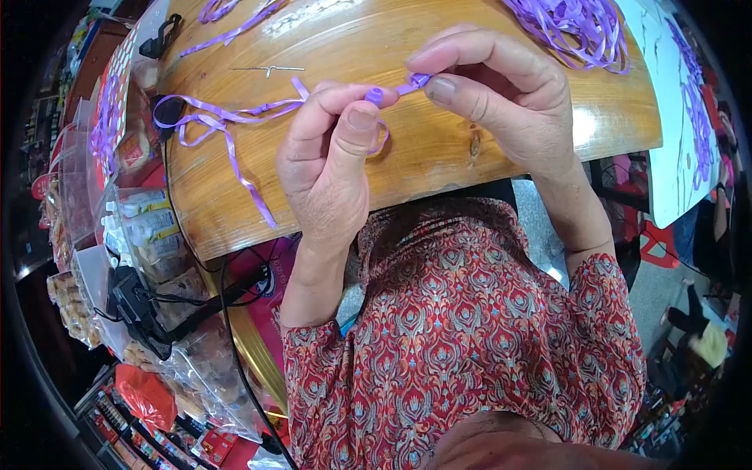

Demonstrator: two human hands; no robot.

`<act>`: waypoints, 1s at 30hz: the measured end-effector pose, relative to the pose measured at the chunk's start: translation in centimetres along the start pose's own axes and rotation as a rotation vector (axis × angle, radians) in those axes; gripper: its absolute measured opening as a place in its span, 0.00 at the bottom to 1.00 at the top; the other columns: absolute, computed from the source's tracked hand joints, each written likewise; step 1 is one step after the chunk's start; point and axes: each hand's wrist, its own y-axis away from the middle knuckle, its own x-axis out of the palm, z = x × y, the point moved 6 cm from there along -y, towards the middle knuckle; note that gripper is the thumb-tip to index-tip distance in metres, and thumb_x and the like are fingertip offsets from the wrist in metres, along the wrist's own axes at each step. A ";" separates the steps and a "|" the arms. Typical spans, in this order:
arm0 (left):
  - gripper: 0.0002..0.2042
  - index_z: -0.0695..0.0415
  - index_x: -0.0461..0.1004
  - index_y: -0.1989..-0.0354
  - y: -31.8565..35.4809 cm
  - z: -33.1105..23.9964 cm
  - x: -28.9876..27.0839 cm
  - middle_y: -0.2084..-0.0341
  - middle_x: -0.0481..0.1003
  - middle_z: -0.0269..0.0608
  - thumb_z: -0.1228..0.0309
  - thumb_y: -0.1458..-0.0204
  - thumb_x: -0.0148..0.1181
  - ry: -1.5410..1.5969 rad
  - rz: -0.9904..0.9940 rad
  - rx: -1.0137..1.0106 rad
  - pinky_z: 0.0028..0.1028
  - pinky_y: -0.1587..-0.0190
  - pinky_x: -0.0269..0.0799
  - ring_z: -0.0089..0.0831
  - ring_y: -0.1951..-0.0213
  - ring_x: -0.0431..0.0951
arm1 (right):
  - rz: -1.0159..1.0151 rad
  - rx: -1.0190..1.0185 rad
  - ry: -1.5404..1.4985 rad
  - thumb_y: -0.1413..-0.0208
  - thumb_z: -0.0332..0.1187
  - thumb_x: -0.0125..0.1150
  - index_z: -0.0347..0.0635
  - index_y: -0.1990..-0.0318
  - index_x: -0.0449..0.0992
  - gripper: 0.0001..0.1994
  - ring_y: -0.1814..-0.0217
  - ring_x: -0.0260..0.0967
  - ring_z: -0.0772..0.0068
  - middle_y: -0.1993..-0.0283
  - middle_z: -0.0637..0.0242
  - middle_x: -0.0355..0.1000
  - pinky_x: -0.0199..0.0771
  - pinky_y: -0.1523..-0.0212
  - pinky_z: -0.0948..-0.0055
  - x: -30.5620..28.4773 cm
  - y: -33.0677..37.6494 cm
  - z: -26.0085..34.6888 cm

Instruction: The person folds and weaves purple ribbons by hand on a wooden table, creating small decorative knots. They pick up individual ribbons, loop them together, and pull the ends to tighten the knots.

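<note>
Above the wooden table, my left hand (333, 149) pinches a purple ribbon (257, 110) between thumb and forefinger, and a small rolled purple piece (374, 96) sticks up from that pinch. A short taut stretch of ribbon runs across to my right hand (509, 98). There, thumb and forefinger close on a small purple knot or fold (420, 80). From my left hand the ribbon trails left over the tabletop, with one tail hanging toward the near edge. A thin metal hook-like tool (269, 69) lies on the wood beyond my left hand.
A heap of purple ribbon (572, 27) lies at the table's far right. The wooden table (423, 164) has a curved edge close to my body. A white table (672, 168) with more ribbon stands to the right. Packaged goods (149, 227) and black cables (223, 301) crowd the left side.
</note>
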 end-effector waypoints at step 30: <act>0.09 0.64 0.71 0.66 0.6 0.9 1.2 0.72 0.71 0.36 0.69 0.42 0.51 -0.103 -0.021 0.037 0.19 0.69 0.60 0.18 0.73 0.64 | -0.036 -0.110 0.019 0.51 0.15 0.55 0.29 0.59 0.73 0.10 0.56 0.69 0.69 0.60 0.56 0.69 0.72 0.58 0.76 0.3 0.7 -0.8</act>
